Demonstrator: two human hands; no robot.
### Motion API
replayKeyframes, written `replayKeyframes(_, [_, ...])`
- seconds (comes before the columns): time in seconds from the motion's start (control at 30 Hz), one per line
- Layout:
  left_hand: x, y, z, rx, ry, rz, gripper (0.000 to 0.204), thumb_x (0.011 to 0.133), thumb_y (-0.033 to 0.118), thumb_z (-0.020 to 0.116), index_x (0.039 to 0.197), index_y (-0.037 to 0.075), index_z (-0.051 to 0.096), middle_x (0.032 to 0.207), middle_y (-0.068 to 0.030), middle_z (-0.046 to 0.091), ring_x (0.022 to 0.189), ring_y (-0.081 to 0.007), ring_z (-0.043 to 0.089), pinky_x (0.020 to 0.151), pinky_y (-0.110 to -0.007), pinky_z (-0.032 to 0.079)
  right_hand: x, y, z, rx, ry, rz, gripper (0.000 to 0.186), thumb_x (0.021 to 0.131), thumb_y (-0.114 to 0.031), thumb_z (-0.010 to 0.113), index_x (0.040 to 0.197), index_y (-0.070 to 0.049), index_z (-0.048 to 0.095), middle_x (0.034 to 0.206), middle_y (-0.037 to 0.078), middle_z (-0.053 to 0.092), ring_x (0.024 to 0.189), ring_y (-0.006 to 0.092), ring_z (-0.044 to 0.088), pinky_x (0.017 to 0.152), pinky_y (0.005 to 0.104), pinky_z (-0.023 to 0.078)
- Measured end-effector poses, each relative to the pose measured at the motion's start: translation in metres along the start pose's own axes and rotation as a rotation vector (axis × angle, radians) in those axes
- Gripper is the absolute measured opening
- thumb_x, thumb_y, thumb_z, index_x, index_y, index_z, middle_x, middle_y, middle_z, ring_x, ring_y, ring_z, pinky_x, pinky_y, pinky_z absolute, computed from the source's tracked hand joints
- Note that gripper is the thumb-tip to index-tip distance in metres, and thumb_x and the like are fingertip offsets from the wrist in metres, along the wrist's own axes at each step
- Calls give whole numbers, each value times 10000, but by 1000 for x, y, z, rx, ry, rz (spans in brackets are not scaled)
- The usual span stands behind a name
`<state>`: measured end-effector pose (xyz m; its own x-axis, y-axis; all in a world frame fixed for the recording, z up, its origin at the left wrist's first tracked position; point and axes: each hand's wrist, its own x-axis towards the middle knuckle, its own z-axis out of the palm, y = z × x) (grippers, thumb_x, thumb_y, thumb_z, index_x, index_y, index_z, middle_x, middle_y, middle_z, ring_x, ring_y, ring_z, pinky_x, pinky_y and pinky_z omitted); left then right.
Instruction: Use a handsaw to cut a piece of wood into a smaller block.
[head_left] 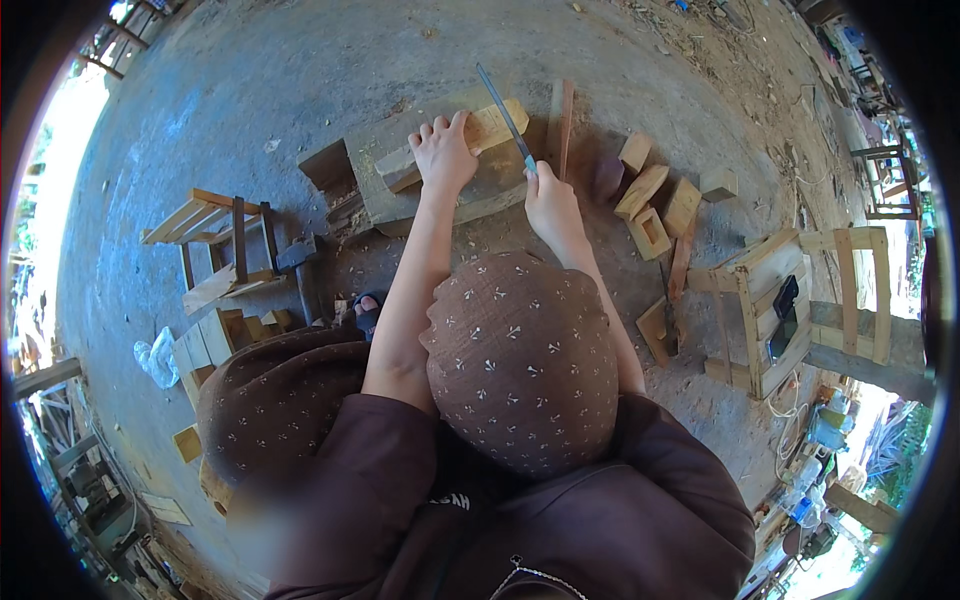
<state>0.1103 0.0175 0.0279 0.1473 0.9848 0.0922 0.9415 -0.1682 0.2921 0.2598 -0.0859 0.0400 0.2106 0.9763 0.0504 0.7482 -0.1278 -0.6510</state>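
A pale wooden block (490, 126) lies slantwise across a thick, worn wooden board (385, 205) on the ground. My left hand (443, 155) grips the block near its middle, fingers spread over the top and far edge. In my right hand (551, 200), closed near the board's right end, is the teal handle end of a long, narrow metal file (503, 108). Its dark blade points up and to the left, passing over the block's right end. Whether blade and wood touch, I cannot tell. A thin wooden strip (567, 125) stands just beyond my right hand.
Several cut wood blocks (682, 205) lie to the right, one with a rectangular hole. A wooden frame (762, 312) with a dark phone-like object (787, 297) stands farther right. At left are a small wooden stool (215, 230), a hammer (303, 265) and a plastic bag (157, 357).
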Motion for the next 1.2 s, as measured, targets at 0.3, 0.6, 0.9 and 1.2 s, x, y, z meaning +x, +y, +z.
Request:
replayKeyframes(0.3, [-3, -4, 3, -4, 80, 56, 572, 776, 363, 726, 1267, 148, 529, 1099, -111, 592, 1079, -296, 528, 926, -449, 342, -1, -5, 9, -8, -65, 35, 226, 988, -243, 411, 994, -37, 504, 763, 274, 634, 754, 480, 620, 664, 572, 486])
replayKeyframes(0.6, [-16, 2, 10, -124, 210, 87, 528, 821, 409, 665, 1264, 154, 534, 1167, -76, 584, 1136, -273, 505, 990, -443, 297, 3, 5, 5, 13, 50, 8, 204, 989, -239, 422, 952, -48, 487, 723, 272, 622, 714, 485, 606, 621, 582, 475])
replayKeyframes(0.9, [-67, 21, 39, -192, 476, 138, 436, 750, 265, 724, 1163, 205, 595, 1278, 7, 539, 1229, -221, 444, 1011, -423, 267, 1, 6, 1, 50, 97, -34, 185, 984, -225, 433, 938, -53, 486, 707, 266, 615, 704, 487, 597, 601, 579, 465])
replayKeyframes(1.2, [-72, 20, 49, -231, 531, 171, 319, 813, 249, 690, 1121, 203, 623, 1305, 26, 550, 1249, -219, 442, 1016, -412, 253, 3, 9, -7, 25, 92, -7, 175, 984, -222, 433, 940, -57, 474, 700, 259, 611, 703, 480, 599, 589, 571, 464])
